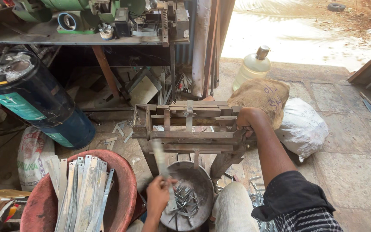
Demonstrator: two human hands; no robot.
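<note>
Left hand (159, 195) holds metal strip (161, 165); right hand (246, 121) grips bending jig (190, 129)

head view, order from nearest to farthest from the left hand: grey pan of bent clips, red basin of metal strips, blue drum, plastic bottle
From the left hand:
1. Grey pan, just right of it.
2. Red basin, just left.
3. Blue drum, up left.
4. Plastic bottle, far, upper right.

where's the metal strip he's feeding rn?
Head view, lower centre-left: the metal strip is in the left hand, angled up toward the bending jig, above the grey bowl and right of the red tub.
</note>
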